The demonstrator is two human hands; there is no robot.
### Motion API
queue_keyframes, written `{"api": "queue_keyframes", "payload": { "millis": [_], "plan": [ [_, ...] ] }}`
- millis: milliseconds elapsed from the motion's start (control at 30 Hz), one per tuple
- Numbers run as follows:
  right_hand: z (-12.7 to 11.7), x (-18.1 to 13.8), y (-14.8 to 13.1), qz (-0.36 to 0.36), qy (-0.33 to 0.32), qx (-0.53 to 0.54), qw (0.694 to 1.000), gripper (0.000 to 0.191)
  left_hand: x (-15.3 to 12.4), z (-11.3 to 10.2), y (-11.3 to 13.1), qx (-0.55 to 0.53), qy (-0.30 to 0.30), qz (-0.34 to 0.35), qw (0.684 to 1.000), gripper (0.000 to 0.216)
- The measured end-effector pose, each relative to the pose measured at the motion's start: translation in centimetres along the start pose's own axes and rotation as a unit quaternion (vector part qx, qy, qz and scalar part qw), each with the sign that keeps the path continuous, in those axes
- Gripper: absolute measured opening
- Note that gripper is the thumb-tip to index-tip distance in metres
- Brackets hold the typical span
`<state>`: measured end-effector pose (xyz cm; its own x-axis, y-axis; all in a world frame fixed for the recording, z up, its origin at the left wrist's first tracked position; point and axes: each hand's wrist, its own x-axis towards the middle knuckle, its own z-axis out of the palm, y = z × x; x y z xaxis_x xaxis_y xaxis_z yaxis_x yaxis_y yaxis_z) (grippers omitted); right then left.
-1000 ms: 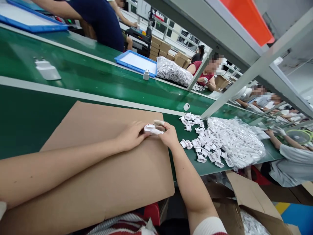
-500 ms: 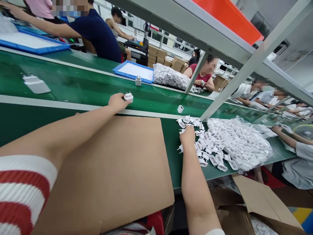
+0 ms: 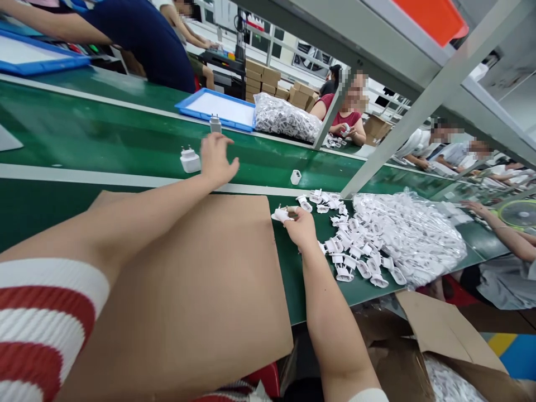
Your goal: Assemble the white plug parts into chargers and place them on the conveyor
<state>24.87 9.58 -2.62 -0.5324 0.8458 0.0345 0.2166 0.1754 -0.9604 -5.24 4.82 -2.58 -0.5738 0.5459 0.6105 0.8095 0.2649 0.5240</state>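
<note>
Since half a second ago the left hand has let go of the white adapter, which now stands prongs-up on the green belt, just to the left of the fingers and apart from them. That hand is wide, fingers spread above the belt. The right hand has come off the heap and pinches a small white plug part between thumb and fingertips, held low over the table by the far right corner of the cardboard sheet.

Just right of that hand lies the loose pile of plug parts, spilling from a clear bag packed with more. Farther along the belt, another adapter stands near a blue tray, and a small white piece sits on the belt past the white strip. Other people work across the line and to the right.

To do this well, I judge the pinch should stay on the part's body – not its prongs – so it can be turned into position without a regrip, and the open hand should clear the standing adapter without tipping it.
</note>
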Motion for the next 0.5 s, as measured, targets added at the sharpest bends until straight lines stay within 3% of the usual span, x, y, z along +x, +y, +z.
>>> {"api": "queue_keyframes", "payload": {
  "millis": [100,200,267,333,433,500],
  "plan": [
    [0.2,-0.2,-0.5,0.067,0.000,0.065,0.996,0.016,1.7,4.8,3.0,-0.031,-0.150,0.006,0.988,0.037],
    [0.1,-0.3,-1.2,0.124,0.006,0.167,0.978,0.014,2.6,9.4,6.4,-0.059,-0.244,-0.022,0.968,0.054],
    [0.1,-0.3,-1.4,0.146,0.010,0.221,0.964,0.017,2.7,11.7,8.6,-0.057,-0.259,-0.039,0.963,0.078],
    [0.0,-0.2,-1.4,0.159,0.012,0.244,0.957,0.018,2.6,13.3,10.3,-0.036,-0.260,-0.077,0.962,0.089],
    [0.0,0.1,-0.8,0.159,0.034,0.237,0.958,0.022,2.4,14.4,11.6,-0.018,-0.254,-0.137,0.957,0.062],
    [-0.1,0.3,-0.3,0.134,0.064,0.225,0.963,0.024,2.4,14.2,11.7,-0.026,-0.255,-0.141,0.956,0.040]
  ]
}}
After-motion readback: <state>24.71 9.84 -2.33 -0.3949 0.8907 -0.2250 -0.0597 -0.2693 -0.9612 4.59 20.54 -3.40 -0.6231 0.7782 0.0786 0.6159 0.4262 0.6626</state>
